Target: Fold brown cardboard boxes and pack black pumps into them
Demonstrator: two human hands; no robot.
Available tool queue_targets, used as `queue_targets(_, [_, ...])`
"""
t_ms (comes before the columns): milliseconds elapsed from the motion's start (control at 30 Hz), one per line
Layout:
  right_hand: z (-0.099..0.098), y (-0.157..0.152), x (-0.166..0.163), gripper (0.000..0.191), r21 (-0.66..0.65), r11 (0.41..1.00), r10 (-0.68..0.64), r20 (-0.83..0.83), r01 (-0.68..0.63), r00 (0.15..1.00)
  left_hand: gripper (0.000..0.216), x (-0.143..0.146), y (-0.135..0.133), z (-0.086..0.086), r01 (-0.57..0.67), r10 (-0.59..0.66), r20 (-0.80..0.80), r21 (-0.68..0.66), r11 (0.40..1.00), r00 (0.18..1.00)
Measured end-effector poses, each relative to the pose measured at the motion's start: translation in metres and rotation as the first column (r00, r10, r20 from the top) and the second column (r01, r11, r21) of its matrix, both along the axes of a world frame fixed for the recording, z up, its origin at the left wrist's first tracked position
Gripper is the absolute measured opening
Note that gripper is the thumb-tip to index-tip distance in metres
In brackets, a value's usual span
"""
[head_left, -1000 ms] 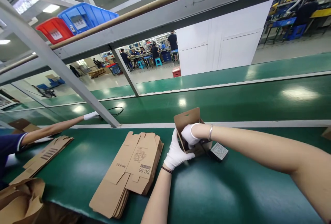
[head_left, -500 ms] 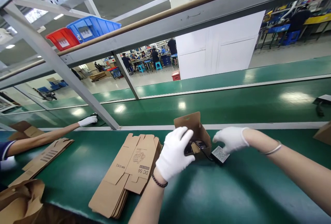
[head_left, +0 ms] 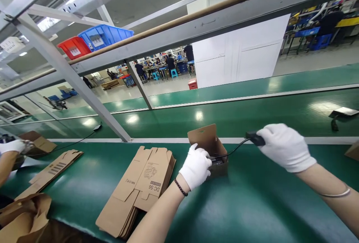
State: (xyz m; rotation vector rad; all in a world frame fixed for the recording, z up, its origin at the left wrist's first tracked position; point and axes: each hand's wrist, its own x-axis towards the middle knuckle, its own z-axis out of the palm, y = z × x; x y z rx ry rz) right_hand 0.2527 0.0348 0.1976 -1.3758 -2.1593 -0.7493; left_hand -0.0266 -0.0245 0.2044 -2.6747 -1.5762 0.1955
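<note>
In my right hand (head_left: 283,147) is a black power adapter (head_left: 255,138), gripped to the right of a small open cardboard box (head_left: 219,169) and lifted off the table. A black cable (head_left: 236,149) runs from the adapter into that box, where dark contents show only in part. My left hand (head_left: 195,167) is closed over the box's left side, fingertips bent at its opening; what they touch inside is hidden. White gloves cover both hands. Left of the box lies a stack of flat printed cartons (head_left: 137,190).
A co-worker's gloved hand (head_left: 12,147) is beside another open box (head_left: 37,144) at far left. An adapter (head_left: 97,127) lies on the green conveyor (head_left: 174,123), another device (head_left: 344,112) at right. A slanted metal post (head_left: 81,89) stands left of centre.
My right hand has taken hold of the adapter, which lay by the box, and raised it rightward, stretching the cable. My left hand has closed at the box. The co-worker's hand has moved left.
</note>
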Motion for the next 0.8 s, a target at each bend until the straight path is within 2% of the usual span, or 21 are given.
queue_targets(33, [0.009, 0.000, -0.001, 0.018, 0.190, 0.980, 0.080, -0.058, -0.067, 0.995, 0.017, 0.001, -0.001, 0.002, -0.029, 0.029, 0.007, 0.010, 1.000, 1.000])
queue_targets(100, [0.025, -0.004, -0.011, 0.012, 0.454, 0.850, 0.337, -0.082, -0.266, 0.938, 0.039, 0.005, 0.001, 0.006, -0.119, 0.119, 0.005, 0.031, 0.992, 0.993])
queue_targets(167, [0.036, -0.013, -0.030, 0.013, 0.536, 0.681, 0.588, 0.007, -0.500, 0.809, 0.064, 0.011, 0.007, 0.007, -0.182, 0.182, -0.027, 0.013, 0.983, 0.983])
queue_targets(200, [0.040, -0.019, -0.041, 0.015, 0.503, 0.609, 0.683, 0.060, -0.613, 0.728, 0.069, 0.014, 0.011, 0.007, -0.190, 0.189, -0.055, -0.015, 0.982, 0.980])
queue_targets(267, [0.042, -0.028, -0.065, 0.022, 0.384, 0.485, 0.809, 0.144, -0.786, 0.570, 0.059, 0.019, 0.018, 0.005, -0.172, 0.162, -0.117, -0.081, 0.982, 0.980])
queue_targets(333, [0.037, -0.032, -0.084, 0.020, 0.276, 0.408, 0.870, 0.171, -0.871, 0.462, 0.040, 0.022, 0.022, 0.002, -0.134, 0.116, -0.147, -0.118, 0.984, 0.982])
queue_targets(400, [0.027, -0.030, -0.097, 0.012, 0.121, 0.345, 0.924, 0.133, -0.931, 0.359, 0.031, 0.022, 0.023, 0.000, -0.093, 0.077, -0.142, -0.108, 0.990, 0.987])
queue_targets(433, [0.022, -0.028, -0.101, 0.008, 0.007, 0.339, 0.938, 0.069, -0.941, 0.339, 0.029, 0.021, 0.022, -0.001, -0.076, 0.063, -0.139, -0.097, 0.992, 0.988])
queue_targets(467, [0.017, -0.024, -0.105, 0.009, -0.138, 0.386, 0.920, -0.022, -0.912, 0.392, 0.027, 0.020, 0.021, -0.001, -0.065, 0.052, -0.139, -0.089, 0.994, 0.989])
queue_targets(533, [0.012, -0.018, -0.110, 0.020, -0.434, 0.547, 0.736, -0.158, -0.716, 0.658, 0.025, 0.016, 0.017, -0.001, -0.048, 0.033, -0.149, -0.099, 0.994, 0.988])
queue_targets(567, [0.011, -0.016, -0.113, 0.023, -0.547, 0.616, 0.583, -0.166, -0.567, 0.795, 0.026, 0.015, 0.016, -0.001, -0.038, 0.021, -0.152, -0.109, 0.993, 0.988])
queue_targets(600, [0.012, -0.013, -0.117, 0.026, -0.625, 0.658, 0.435, -0.140, -0.419, 0.890, 0.031, 0.014, 0.015, 0.000, -0.025, 0.008, -0.149, -0.116, 0.993, 0.989])
queue_targets(667, [0.015, -0.008, -0.129, 0.033, -0.700, 0.676, 0.264, -0.062, -0.230, 0.963, 0.047, 0.013, 0.014, 0.000, 0.004, -0.017, -0.129, -0.105, 0.994, 0.991])
queue_targets(733, [0.019, -0.002, -0.143, 0.035, -0.743, 0.658, 0.204, 0.018, -0.124, 0.979, 0.060, 0.014, 0.013, 0.000, 0.018, -0.027, -0.113, -0.078, 0.997, 0.993])
queue_targets(800, [0.022, 0.002, -0.156, 0.029, -0.787, 0.616, 0.184, 0.117, -0.022, 0.976, 0.064, 0.015, 0.011, -0.001, 0.020, -0.027, -0.111, -0.064, 0.998, 0.993])
